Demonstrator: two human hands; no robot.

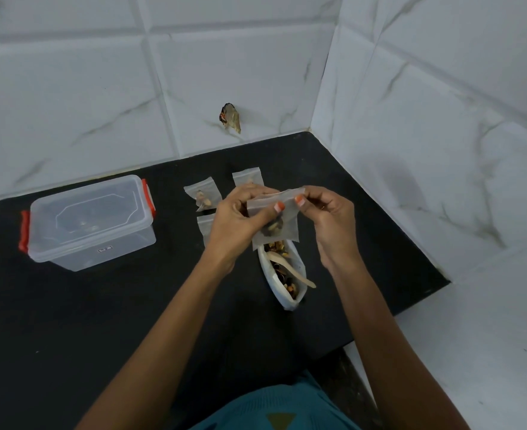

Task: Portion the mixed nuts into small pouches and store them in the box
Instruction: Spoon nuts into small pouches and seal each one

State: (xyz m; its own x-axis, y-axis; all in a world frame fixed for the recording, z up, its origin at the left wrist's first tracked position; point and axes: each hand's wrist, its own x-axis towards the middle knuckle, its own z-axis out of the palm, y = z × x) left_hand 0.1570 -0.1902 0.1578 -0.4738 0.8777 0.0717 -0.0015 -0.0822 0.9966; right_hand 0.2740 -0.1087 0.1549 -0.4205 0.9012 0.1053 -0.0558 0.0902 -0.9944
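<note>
My left hand (240, 219) and right hand (332, 223) pinch one pouch (288, 219), blocking the nut bag (282, 276) top; three other pouches (202, 197) (247, 178) (207, 227) behind, one box (91, 223) left.

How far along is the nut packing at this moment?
Done: one filled pouch lies on the counter. In hand: the left hand and right hand pinch the top of a second pouch with nuts in it. Left: the bag holds more nuts, and the box, lid on, shows no pouches inside.
</note>
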